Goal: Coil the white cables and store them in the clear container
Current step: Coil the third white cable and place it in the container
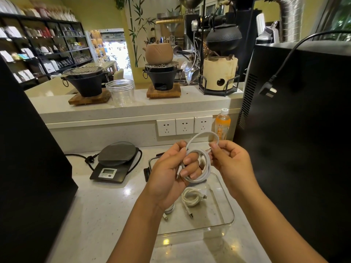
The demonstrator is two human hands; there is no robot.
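**brewbench:** ok so what's going on with the hands here?

**cordnerd:** Both are up above the counter, working one white cable (pixel 206 164). The left hand (pixel 171 171) is curled around the loops, fingers closed over the bundle, with a connector end poking out just below the thumb. The right hand (pixel 230 162) pinches the strand at the top of the coil between thumb and forefinger. One loose loop arcs up between the two hands, in front of the wall sockets (pixel 184 126).

**brewbench:** and the container?

**cordnerd:** The clear container (pixel 226 211) sits on the pale stone counter (pixel 106 209) right under the hands, shallow and rectangular. There's a coiled white cable (pixel 191 197) lying inside it already, plug ends trailing toward the near side. A bit of another white cord (pixel 169 209) shows just past the left wrist, also inside the tray as far as I can tell, though the arm hides most of it.

**brewbench:** anything else around?

**cordnerd:** A black kitchen scale (pixel 114 164) is to the left of the tray, with its own black cord looping behind. An orange drink bottle (pixel 222 124) stands against the backsplash beside the sockets. Up on the raised ledge there's a clear plastic jar (pixel 121 92) between two black stoves on wooden boards. A big black machine (pixel 303 111) fills the right side, with a black plug hanging against it.
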